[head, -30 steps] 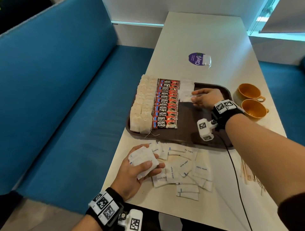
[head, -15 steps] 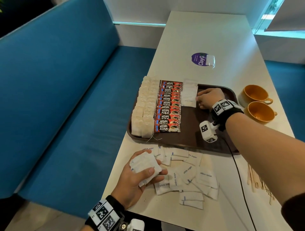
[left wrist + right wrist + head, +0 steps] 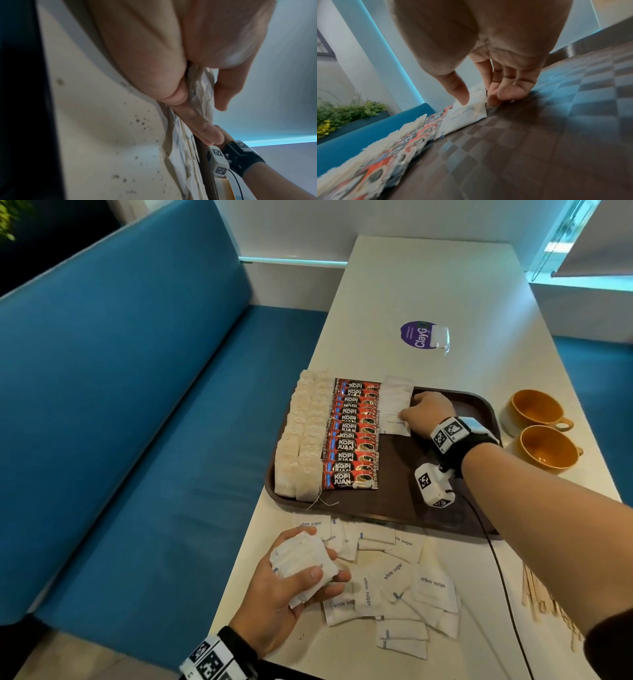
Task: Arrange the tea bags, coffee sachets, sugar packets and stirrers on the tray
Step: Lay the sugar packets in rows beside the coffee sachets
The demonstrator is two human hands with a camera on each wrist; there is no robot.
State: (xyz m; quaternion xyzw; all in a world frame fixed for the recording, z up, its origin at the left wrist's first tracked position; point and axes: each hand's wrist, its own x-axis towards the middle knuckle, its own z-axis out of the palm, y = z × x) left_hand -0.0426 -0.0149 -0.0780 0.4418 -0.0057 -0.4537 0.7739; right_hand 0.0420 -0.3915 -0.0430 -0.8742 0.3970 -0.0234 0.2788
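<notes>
A brown tray (image 3: pixel 445 501) carries two columns of tea bags (image 3: pixel 301 440), a column of red coffee sachets (image 3: pixel 352 436) and a short column of white sugar packets (image 3: pixel 397 402). My right hand (image 3: pixel 406 416) is at the nearest packet of that column. In the right wrist view the thumb presses on this sugar packet (image 3: pixel 471 112) and the fingers curl at its right edge. Over the table's near edge my left hand (image 3: pixel 322 563) grips a stack of sugar packets (image 3: pixel 301 556). More sugar packets (image 3: pixel 394 580) lie loose on the table. Wooden stirrers (image 3: pixel 534 594) lie at the right.
Two orange cups (image 3: pixel 536 410) (image 3: pixel 548 448) stand right of the tray. A purple sticker (image 3: pixel 416 334) is farther up the white table. A blue bench (image 3: pixel 154 440) runs along the left. A black cable (image 3: pixel 496 559) trails from my right wrist across the table.
My right hand has shifted slightly nearer along the sugar column on the tray, which now reaches one packet further. The left hand still holds its stack in place.
</notes>
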